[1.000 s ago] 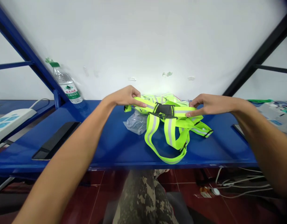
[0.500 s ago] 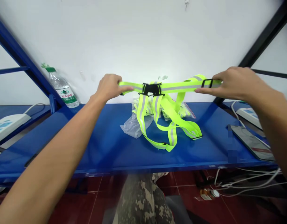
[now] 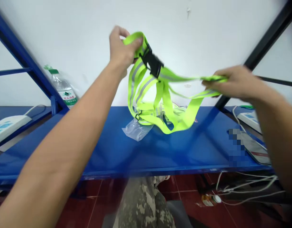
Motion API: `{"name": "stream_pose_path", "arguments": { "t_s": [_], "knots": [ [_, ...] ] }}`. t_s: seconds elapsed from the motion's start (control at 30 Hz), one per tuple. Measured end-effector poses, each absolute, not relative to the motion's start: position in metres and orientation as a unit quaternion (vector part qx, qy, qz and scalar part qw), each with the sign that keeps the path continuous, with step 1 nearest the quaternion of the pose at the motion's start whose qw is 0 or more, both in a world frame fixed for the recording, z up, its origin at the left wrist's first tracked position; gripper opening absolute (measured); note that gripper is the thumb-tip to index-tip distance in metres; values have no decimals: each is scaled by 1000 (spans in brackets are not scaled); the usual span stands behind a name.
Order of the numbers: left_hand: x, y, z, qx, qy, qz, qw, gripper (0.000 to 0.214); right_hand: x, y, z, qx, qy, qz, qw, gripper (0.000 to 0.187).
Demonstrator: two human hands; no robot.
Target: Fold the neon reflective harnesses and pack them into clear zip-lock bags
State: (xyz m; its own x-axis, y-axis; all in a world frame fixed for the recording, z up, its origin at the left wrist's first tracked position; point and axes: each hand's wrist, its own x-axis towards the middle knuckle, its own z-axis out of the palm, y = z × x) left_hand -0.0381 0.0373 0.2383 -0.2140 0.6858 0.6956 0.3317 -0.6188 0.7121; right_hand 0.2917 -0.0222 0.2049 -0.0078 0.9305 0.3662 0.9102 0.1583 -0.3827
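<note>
A neon yellow reflective vest [image 3: 171, 118] made of straps with grey stripes hangs between my two hands above the table. My left hand [image 3: 122, 47] is raised and closed on the belt strap, beside the black buckle [image 3: 152, 61]. Lower down at the right, my right hand [image 3: 228, 81] pinches the other end of the belt; it is slightly blurred. The belt slopes down from left to right, and the loops droop close to the tabletop. Behind them on the table lies a clear plastic bag [image 3: 137, 129], with more yellow straps in bags partly hidden.
The blue table [image 3: 107, 155] stands against a white wall. A water bottle [image 3: 63, 88] leans at the back left. White power strips lie at the left [image 3: 11, 125] and right [image 3: 249, 118]. A dark phone-like device [image 3: 257, 148] rests near the right edge, with cables below.
My left hand has risen and moved right with its end of the belt, tilting the buckle. The belt was level before. The hanging loops have swung up and left; my right hand stays about level.
</note>
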Motion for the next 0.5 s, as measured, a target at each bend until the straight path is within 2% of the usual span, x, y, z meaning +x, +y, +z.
{"name": "stream_pose_path", "arguments": {
  "t_s": [0.07,0.1,0.2,0.3,0.4,0.5],
  "knots": [
    [-34,38,226,629,433,611,210,38,279,-17,185,-595,-771,129,186,19],
    [-34,38,220,641,444,576,246,39,276,-13,176,-554,-801,169,150,17],
    [-39,38,207,662,460,472,357,40,279,3,154,-458,-850,254,56,18],
    [-47,42,197,643,462,396,465,38,289,12,140,-421,-853,308,-2,22],
    [-50,50,187,597,464,375,536,33,296,12,133,-394,-835,382,-33,34],
    [-43,56,176,563,462,394,561,29,290,11,129,-394,-796,459,1,63]
  ]
}}
